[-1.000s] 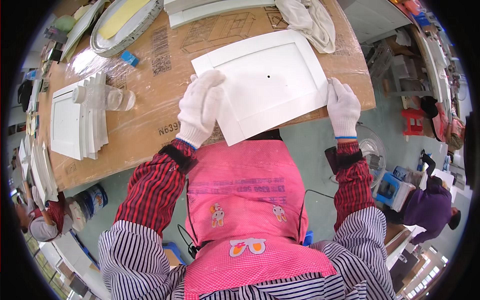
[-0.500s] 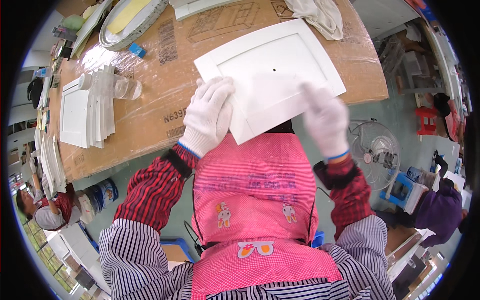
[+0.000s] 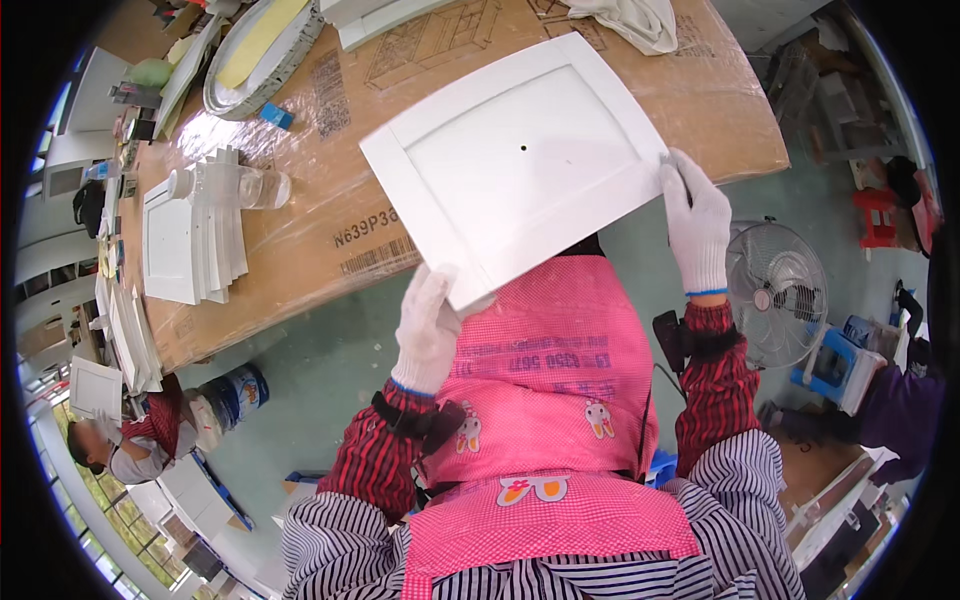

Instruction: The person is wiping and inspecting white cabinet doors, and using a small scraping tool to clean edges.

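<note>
Handling of a white panel (image 3: pixel 512 175) at the near edge of a cardboard-covered desk (image 3: pixel 295 255). Compared with half a second earlier, the left hand (image 3: pixel 427 335) has shifted from the panel's left side to its lowest corner, while the right hand (image 3: pixel 697 220), then blurred over the near edge, now sits at the right-hand corner. The fingers of both hands are closed on the panel, each set at one corner. The panel lies slantwise in the view, its far part over the desk and its near corner projecting past the edge, before a pink apron (image 3: pixel 550 340) (whether it touches the desk cannot be told). It is four-sided, with a broad border around a recessed field; a small dark round hole marks the field near its middle. At left, a clear bottle (image 3: pixel 263 188) overlaps further framed boards (image 3: pixel 170 250) in view
</note>
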A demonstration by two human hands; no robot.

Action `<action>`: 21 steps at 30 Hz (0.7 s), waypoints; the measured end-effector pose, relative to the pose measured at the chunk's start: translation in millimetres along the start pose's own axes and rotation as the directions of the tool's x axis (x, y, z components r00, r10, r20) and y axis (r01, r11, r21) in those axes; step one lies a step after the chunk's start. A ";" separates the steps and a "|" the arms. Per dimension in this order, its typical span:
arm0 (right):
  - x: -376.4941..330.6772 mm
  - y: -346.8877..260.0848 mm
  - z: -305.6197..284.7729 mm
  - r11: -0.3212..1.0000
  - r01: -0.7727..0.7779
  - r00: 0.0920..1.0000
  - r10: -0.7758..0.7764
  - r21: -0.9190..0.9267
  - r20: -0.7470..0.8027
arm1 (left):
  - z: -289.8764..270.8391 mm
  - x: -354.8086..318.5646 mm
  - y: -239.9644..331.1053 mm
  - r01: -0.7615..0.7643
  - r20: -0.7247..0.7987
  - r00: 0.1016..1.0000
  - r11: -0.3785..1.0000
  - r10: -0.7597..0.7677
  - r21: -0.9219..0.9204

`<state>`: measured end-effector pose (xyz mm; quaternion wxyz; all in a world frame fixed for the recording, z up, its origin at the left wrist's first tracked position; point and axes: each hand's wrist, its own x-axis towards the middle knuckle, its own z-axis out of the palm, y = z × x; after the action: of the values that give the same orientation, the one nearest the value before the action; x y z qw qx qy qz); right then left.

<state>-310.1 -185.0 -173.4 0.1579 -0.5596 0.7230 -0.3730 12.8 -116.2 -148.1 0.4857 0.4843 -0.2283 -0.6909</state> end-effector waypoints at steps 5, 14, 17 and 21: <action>-39.4 -45.2 6.1 0.931 -0.155 0.987 0.131 0.330 0.096 | -3.6 -3.0 53.8 -0.448 0.123 0.893 0.879 0.433 0.161; -93.1 -90.1 59.9 0.815 -0.092 0.968 -0.063 0.573 0.244 | 117.1 76.4 132.3 -0.706 0.278 0.672 0.481 0.687 0.520; -85.9 -74.0 34.0 0.777 -0.244 0.970 0.198 0.581 0.143 | 137.1 76.9 132.1 -0.785 0.863 0.336 -0.395 0.377 0.478; -94.4 -18.6 5.7 0.845 -0.330 0.920 0.388 0.421 -0.059 | 113.1 96.3 78.1 -0.742 0.824 0.566 -0.463 -0.042 0.486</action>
<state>-263.0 -101.4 -181.7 0.2848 -0.3415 0.7319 -0.5164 -58.5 -252.8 -81.5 0.0594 0.3215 -0.9422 -0.0729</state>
